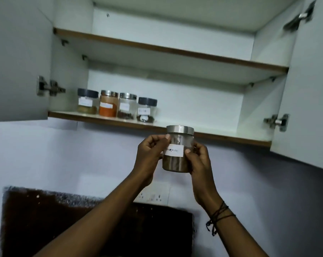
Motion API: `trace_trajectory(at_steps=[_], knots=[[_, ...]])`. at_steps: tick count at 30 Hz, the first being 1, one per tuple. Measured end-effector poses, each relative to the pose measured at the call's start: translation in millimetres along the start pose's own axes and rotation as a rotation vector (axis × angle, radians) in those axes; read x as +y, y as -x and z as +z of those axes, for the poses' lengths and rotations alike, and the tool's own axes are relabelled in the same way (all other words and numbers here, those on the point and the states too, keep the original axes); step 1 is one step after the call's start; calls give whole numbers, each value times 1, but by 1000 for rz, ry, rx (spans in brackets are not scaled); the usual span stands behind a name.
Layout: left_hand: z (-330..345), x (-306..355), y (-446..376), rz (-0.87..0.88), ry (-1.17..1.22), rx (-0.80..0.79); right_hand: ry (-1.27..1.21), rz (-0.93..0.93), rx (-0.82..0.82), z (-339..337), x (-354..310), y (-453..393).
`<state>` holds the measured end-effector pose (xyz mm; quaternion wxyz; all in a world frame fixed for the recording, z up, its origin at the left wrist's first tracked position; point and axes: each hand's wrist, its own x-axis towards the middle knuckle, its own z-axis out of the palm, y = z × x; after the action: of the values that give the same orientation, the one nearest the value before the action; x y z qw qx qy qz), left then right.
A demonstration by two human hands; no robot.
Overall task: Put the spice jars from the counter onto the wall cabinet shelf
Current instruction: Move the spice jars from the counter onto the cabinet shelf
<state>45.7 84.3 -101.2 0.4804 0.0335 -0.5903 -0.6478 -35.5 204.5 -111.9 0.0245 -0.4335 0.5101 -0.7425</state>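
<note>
A pale, plain wall (46,154) fills the space below and to both sides of the hands. Just beneath them sits a white double socket (151,196), and lower still a dark speckled panel (64,219). Above, white cupboard doors (18,62) stand open on metal hinges (49,88). The light is dim and cool.

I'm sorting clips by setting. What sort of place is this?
Most likely a home kitchen: an open wall cabinet with labelled spice jars on its lower shelf, and both hands holding another labelled jar.
</note>
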Motion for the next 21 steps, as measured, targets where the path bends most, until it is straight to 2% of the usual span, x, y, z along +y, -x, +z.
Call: trace_trajectory(at_steps=[6, 14, 18, 21], knots=[[22, 37, -49, 113, -22, 102, 91, -91, 55, 10, -27, -61], [35, 51, -106, 208, -241, 171, 290, -137, 229, 33, -26, -128], [33, 50, -142, 172, -365, 208, 386, -116, 242, 39, -20, -165], [33, 47, -165, 160, -427, 244, 503, -128, 191, 39, -14, -191]])
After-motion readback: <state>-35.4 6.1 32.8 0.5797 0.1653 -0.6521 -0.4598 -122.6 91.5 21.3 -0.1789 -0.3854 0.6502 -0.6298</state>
